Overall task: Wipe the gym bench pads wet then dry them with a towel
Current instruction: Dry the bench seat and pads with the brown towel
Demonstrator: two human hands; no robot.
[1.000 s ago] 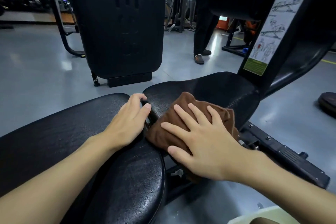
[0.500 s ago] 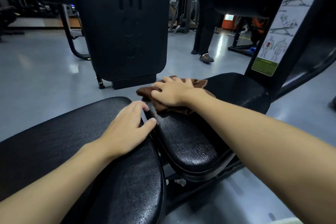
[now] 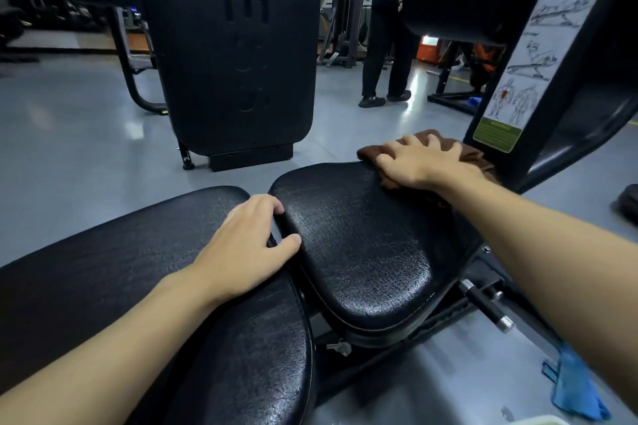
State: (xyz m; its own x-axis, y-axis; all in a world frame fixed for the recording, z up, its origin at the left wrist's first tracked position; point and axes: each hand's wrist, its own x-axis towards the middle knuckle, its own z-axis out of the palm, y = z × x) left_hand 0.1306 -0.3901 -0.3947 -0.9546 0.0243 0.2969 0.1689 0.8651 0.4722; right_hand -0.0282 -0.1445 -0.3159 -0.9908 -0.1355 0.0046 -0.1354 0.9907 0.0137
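The right hand [image 3: 421, 162] lies flat on a brown towel [image 3: 371, 151], fingers spread wide and pressing it down onto the far end of the seat pad [image 3: 362, 245], just short of the machine's upright frame [image 3: 583, 90]. The towel is bunched under the palm, with folds showing beyond the fingertips and beside the wrist. The left hand [image 3: 241, 252] holds nothing. It rests on the near end of the long back pad [image 3: 121, 269], fingers bent over the edge into the gap between the two pads and thumb reaching toward the seat pad, apparently as a brace.

The seat pad between the hands has a faint sheen, but whether the towel is damp cannot be told. This looks like the drying pass on the seat, at the far reach of a stroke. A blue cloth [image 3: 573, 386] lies on the floor below the right forearm.

Next, the right hand probably needs to draw the towel back toward the left hand with even pressure, covering the near half and the rounded edges. The back pad would follow.
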